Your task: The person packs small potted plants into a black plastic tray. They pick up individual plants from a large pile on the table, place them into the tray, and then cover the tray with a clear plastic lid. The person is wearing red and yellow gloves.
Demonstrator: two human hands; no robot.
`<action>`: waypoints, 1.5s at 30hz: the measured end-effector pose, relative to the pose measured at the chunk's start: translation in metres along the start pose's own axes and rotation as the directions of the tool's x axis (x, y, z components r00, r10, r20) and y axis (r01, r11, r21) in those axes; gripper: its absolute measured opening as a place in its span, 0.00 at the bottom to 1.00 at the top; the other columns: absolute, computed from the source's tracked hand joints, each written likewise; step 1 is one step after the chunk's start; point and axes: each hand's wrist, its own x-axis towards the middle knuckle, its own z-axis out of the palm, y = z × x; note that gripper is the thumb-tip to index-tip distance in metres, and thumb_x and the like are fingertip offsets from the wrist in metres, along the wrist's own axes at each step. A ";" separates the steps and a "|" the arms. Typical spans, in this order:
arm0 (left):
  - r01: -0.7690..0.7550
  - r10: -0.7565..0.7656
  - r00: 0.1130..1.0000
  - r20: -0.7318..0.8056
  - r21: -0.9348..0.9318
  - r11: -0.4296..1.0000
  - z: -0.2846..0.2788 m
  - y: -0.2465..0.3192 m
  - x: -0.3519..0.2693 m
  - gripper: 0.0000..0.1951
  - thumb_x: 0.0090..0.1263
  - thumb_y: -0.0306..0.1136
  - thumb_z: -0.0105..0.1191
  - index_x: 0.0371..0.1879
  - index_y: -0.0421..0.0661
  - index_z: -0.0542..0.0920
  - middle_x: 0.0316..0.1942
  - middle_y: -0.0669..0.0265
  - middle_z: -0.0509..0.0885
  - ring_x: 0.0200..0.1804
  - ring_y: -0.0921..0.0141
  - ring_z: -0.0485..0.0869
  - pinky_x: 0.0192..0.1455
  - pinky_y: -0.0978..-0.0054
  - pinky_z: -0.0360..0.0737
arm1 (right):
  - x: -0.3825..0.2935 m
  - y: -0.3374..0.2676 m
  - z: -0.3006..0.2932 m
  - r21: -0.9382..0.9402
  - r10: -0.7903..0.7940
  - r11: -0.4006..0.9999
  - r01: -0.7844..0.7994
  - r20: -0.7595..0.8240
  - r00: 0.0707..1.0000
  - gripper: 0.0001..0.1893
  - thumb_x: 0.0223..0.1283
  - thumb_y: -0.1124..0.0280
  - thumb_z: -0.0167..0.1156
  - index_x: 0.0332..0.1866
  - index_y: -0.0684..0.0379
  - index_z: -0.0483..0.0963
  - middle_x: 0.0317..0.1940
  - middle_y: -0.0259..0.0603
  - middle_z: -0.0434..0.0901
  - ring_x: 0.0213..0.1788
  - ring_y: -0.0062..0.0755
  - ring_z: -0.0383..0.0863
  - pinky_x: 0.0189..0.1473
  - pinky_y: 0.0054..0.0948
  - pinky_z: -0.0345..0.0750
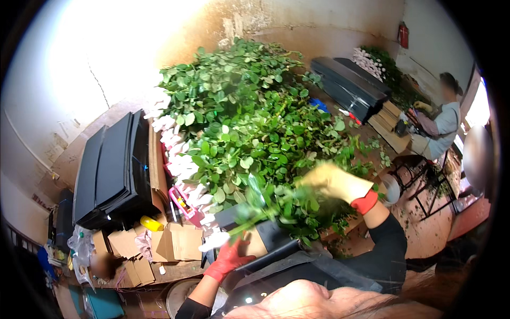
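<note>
My left hand, in a red glove, lies at a cardboard piece on a black sheet close to my body. Just by its fingers is a rose stem with a white-sleeved bud; whether the fingers grip it is unclear. My right hand wears a yellowish glove with a red cuff. Its blurred fingertips reach into leaves over the near end of the stems, and I cannot make out what they hold. A big heap of leafy rose stems covers the table beyond both hands.
Stacked black sheets stand left, near a pink holder, a yellow tube and cardboard pieces. More black sheets lie at the back right. A co-worker sits beyond; a white bucket is to my right.
</note>
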 end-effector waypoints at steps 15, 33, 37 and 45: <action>-0.251 0.214 0.961 0.173 0.228 0.941 -0.016 0.004 0.006 0.18 0.69 0.52 0.69 0.53 0.60 0.91 0.62 0.61 0.85 0.76 0.51 0.72 0.83 0.34 0.52 | 0.148 0.037 0.048 -0.302 -0.151 0.951 0.060 -0.286 0.946 0.28 0.63 0.74 0.66 0.70 0.57 0.74 0.53 0.49 0.84 0.51 0.49 0.85 0.54 0.43 0.84; -0.222 0.202 0.973 0.112 0.212 0.952 0.000 -0.002 0.002 0.18 0.69 0.44 0.71 0.58 0.63 0.90 0.62 0.56 0.83 0.75 0.46 0.72 0.78 0.47 0.65 | 0.272 0.044 -0.069 -0.823 -0.127 0.473 -0.315 -0.418 0.900 0.11 0.67 0.69 0.65 0.52 0.55 0.85 0.40 0.41 0.85 0.43 0.32 0.85 0.45 0.33 0.84; -0.179 0.159 0.981 0.114 0.193 0.965 -0.006 0.002 -0.005 0.17 0.70 0.47 0.70 0.56 0.60 0.91 0.64 0.55 0.83 0.75 0.46 0.71 0.81 0.41 0.59 | 0.251 0.056 0.020 -0.695 0.208 0.701 -0.159 -0.014 0.978 0.08 0.63 0.69 0.61 0.32 0.55 0.85 0.27 0.46 0.86 0.39 0.48 0.90 0.43 0.44 0.87; -0.171 0.155 0.982 0.113 0.151 0.974 -0.004 0.005 0.001 0.17 0.68 0.49 0.70 0.54 0.61 0.92 0.64 0.55 0.83 0.77 0.47 0.70 0.84 0.38 0.54 | 0.182 0.056 0.051 -0.612 0.156 0.741 -0.278 -0.246 0.957 0.11 0.57 0.72 0.63 0.43 0.52 0.87 0.42 0.41 0.89 0.44 0.40 0.89 0.49 0.38 0.81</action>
